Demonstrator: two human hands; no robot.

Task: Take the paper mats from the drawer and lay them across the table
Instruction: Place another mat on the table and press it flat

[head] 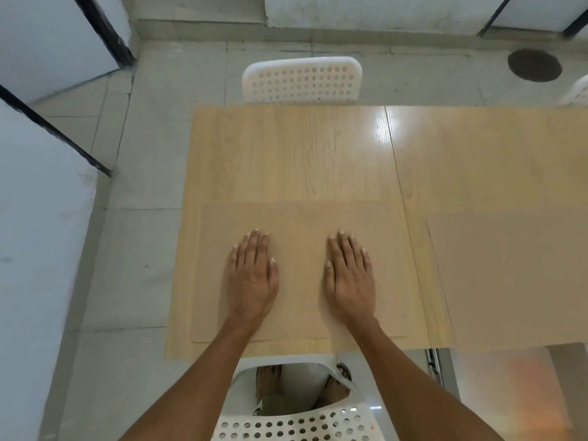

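A brown paper mat (pixel 299 224) lies flat on the near left part of the light wooden table (pixel 302 154). My left hand (pixel 253 275) rests palm down on the mat's left half, fingers straight and slightly apart. My right hand (pixel 348 275) rests palm down on its right half in the same way. Neither hand holds anything. A second brown paper mat (pixel 509 275) lies flat on the table to the right, running out of the frame. No drawer is in view.
A white perforated plastic chair (pixel 302 79) stands at the table's far edge. Another white perforated chair (pixel 296 424) is below me at the near edge. Grey tiled floor (pixel 133 249) and white partition panels lie to the left. A dark round floor cover (pixel 534 65) is far right.
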